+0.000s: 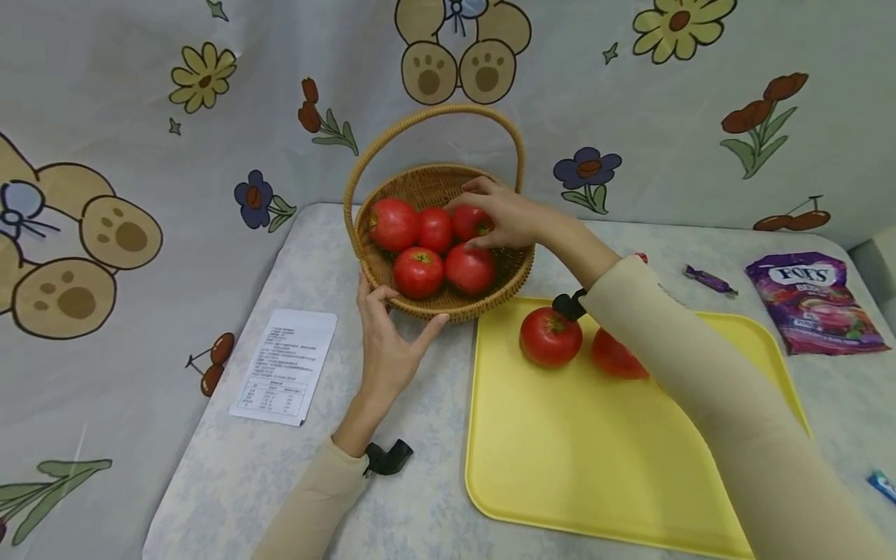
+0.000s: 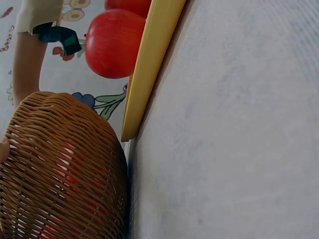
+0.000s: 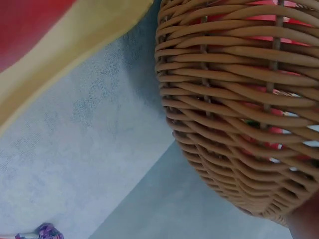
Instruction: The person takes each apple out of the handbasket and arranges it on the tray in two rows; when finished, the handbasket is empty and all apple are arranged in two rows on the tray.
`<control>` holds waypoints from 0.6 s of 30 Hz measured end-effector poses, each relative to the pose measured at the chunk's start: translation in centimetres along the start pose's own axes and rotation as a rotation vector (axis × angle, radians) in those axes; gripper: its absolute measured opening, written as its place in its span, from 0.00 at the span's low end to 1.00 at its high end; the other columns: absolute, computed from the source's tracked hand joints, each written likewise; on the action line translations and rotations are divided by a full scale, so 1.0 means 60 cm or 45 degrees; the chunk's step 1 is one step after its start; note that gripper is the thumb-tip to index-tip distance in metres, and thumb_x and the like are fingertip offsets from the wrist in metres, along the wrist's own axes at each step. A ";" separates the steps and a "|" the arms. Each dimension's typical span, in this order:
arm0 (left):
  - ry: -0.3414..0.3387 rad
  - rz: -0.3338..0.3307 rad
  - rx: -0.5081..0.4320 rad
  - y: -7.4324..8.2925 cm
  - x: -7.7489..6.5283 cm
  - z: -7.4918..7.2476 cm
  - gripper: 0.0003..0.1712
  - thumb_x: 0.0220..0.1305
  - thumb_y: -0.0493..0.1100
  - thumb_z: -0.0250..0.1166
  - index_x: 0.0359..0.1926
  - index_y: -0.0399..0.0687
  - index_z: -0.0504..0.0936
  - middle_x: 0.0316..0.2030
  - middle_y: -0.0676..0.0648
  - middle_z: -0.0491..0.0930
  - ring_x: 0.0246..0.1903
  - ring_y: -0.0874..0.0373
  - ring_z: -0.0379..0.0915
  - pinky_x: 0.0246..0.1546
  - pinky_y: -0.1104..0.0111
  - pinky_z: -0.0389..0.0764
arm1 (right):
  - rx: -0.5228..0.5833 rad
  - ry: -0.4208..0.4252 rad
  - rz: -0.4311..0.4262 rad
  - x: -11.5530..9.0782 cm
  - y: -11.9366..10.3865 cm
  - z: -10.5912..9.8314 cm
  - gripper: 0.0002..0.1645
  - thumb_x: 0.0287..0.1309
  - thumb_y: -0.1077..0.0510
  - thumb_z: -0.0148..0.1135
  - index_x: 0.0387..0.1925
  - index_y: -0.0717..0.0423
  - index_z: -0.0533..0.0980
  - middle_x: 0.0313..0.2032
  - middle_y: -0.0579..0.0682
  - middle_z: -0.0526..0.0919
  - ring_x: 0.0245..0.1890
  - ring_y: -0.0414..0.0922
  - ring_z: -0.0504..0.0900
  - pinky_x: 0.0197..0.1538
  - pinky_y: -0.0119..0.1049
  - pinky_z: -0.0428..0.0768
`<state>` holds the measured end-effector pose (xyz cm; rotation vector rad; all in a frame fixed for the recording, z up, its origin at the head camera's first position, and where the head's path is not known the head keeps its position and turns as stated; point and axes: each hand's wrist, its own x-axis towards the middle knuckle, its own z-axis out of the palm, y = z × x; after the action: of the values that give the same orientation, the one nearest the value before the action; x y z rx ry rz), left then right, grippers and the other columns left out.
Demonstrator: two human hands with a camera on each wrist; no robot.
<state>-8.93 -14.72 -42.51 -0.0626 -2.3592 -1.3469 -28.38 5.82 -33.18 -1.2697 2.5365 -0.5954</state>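
Observation:
A woven basket [image 1: 511, 288] with a tall arched handle holds several red apples [image 1: 418, 272]. My left hand [image 1: 392, 350] holds the front of its rim, thumb and fingers spread along the wicker. One fingertip shows against the weave at the edge of the left wrist view. Inside the basket, my right hand [image 1: 507, 214] grips an apple [image 1: 470, 222] at the right, with the thumb in front and the fingers behind. Other apples lie right beside it. In the right wrist view, the basket wall [image 3: 239, 99] hides most of the hand and fruit.
Right of the basket lies a yellow tray [image 1: 560, 451] with an apple [image 1: 551, 337] and another one [image 1: 616, 356] partly behind my right sleeve. Farther right are a purple candy bag [image 1: 815, 303] and a wrapped candy [image 1: 710, 280]. A printed sheet [image 1: 285, 365] lies at the left.

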 end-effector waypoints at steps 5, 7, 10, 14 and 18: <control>-0.003 0.001 0.008 0.001 0.001 0.002 0.40 0.54 0.60 0.73 0.49 0.44 0.57 0.77 0.40 0.34 0.77 0.48 0.31 0.65 0.50 0.66 | -0.021 -0.085 0.070 0.009 0.009 0.002 0.35 0.60 0.51 0.67 0.68 0.47 0.66 0.72 0.64 0.53 0.73 0.64 0.51 0.70 0.62 0.56; 0.000 0.001 0.013 0.001 0.001 0.003 0.39 0.53 0.60 0.73 0.49 0.44 0.58 0.77 0.40 0.34 0.77 0.49 0.31 0.65 0.50 0.67 | -0.036 -0.111 0.083 0.014 0.013 0.004 0.34 0.62 0.52 0.64 0.68 0.46 0.66 0.72 0.65 0.52 0.72 0.65 0.52 0.70 0.62 0.55; 0.004 0.005 0.025 0.001 0.001 0.003 0.40 0.53 0.61 0.73 0.49 0.44 0.58 0.77 0.39 0.35 0.77 0.49 0.31 0.65 0.50 0.67 | -0.063 -0.148 0.095 0.020 0.018 0.006 0.33 0.63 0.56 0.63 0.68 0.46 0.66 0.73 0.66 0.51 0.72 0.66 0.52 0.70 0.62 0.56; 0.007 0.009 0.031 0.002 0.001 0.003 0.40 0.53 0.61 0.73 0.49 0.43 0.58 0.77 0.39 0.36 0.77 0.49 0.31 0.65 0.51 0.67 | -0.110 -0.208 0.130 0.026 0.021 0.008 0.36 0.58 0.60 0.65 0.68 0.44 0.67 0.73 0.66 0.50 0.72 0.68 0.51 0.70 0.62 0.57; 0.015 0.014 0.035 0.002 0.001 0.003 0.40 0.52 0.61 0.73 0.49 0.44 0.59 0.77 0.38 0.36 0.77 0.49 0.32 0.65 0.52 0.67 | -0.165 -0.241 0.165 0.028 0.020 0.010 0.39 0.55 0.61 0.68 0.68 0.41 0.67 0.72 0.65 0.52 0.70 0.70 0.54 0.67 0.62 0.62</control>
<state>-9.03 -14.52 -42.47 -0.0590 -2.3636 -1.3054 -30.00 4.98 -34.35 -1.1315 2.5080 -0.2731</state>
